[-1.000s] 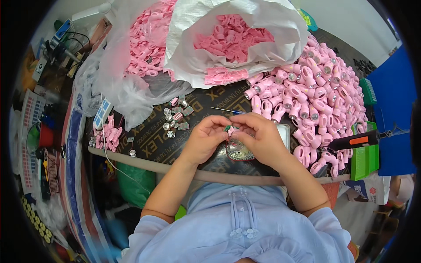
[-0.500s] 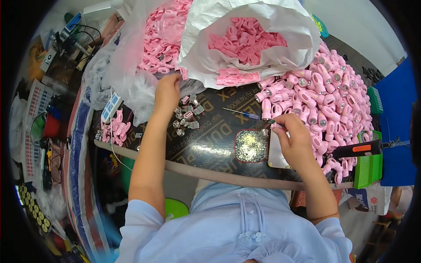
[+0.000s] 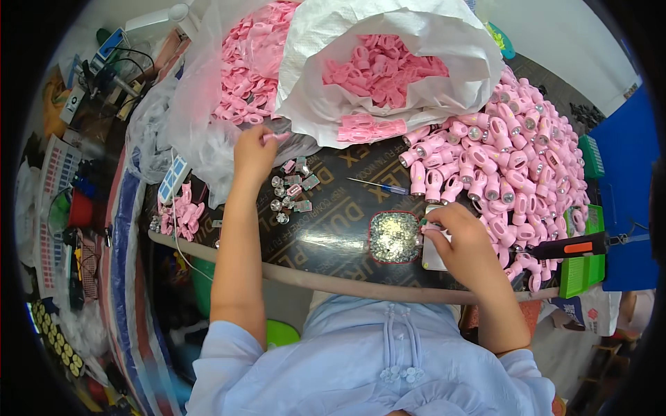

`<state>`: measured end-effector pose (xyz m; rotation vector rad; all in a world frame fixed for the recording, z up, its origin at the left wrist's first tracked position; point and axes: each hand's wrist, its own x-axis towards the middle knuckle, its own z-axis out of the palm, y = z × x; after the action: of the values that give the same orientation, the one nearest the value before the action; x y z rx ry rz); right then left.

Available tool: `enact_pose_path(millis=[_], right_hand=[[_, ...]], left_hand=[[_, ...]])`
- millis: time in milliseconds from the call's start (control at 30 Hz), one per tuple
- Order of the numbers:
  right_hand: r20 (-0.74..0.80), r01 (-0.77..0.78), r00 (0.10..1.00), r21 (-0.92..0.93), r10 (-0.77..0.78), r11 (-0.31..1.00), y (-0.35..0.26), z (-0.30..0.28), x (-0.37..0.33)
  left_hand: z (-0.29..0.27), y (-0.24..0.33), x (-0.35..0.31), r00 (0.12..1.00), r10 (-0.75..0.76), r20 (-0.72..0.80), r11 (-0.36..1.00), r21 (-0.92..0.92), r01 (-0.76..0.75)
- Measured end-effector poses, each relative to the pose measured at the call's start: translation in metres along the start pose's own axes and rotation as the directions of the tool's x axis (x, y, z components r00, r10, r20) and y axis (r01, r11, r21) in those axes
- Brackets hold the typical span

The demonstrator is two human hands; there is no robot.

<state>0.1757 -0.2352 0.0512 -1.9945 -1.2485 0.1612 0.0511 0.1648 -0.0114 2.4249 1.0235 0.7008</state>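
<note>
My left hand (image 3: 254, 154) pinches a small pink plastic shell piece (image 3: 278, 136) in front of a clear plastic bag (image 3: 244, 83) full of similar pink parts. Over a white flat tray (image 3: 435, 258), the fingers of my right hand (image 3: 458, 236) close on a small pink part with a green bit (image 3: 426, 225); its exact kind is partly hidden. Left of that hand lies a red-rimmed square dish (image 3: 394, 238) of tiny metal pieces that look like screws. Small silver lamp units (image 3: 295, 188) sit in a loose cluster between my hands.
Pink mini flashlights (image 3: 513, 159) are heaped at the right. A white woven sack (image 3: 305, 76) holds more pink shells. A blue-handled screwdriver (image 3: 378, 185) lies mid-table. A black electric screwdriver (image 3: 572, 247) juts in beside a green basket (image 3: 581, 260). Pink pieces (image 3: 182, 215) lie at the left.
My left hand has drawn back from the clear bag, and a pink shell piece now shows in its fingers. My right hand has lowered slightly toward the dish, still holding its small part.
</note>
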Motion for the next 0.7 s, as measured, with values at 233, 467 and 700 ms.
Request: enact_pose_path(millis=[233, 467, 700], right_hand=[[-0.053, 0.027, 0.998, 0.131, -0.02, 0.991, -0.029, -0.006, 0.037], [0.183, -0.065, 0.983, 0.233, 0.022, 0.97, -0.016, 0.003, 0.036], [0.335, -0.22, 0.931, 0.193, 0.146, 0.956, -0.01, -0.004, 0.036]], left_hand=[[-0.012, 0.104, -0.151, 0.645, 0.409, 0.645, 0.445, -0.758, 0.477], [0.019, 0.13, -0.175, 0.645, 0.303, 0.701, 0.364, -0.711, 0.601], [0.027, 0.129, -0.174, 0.723, 0.255, 0.642, 0.151, -0.765, 0.626]])
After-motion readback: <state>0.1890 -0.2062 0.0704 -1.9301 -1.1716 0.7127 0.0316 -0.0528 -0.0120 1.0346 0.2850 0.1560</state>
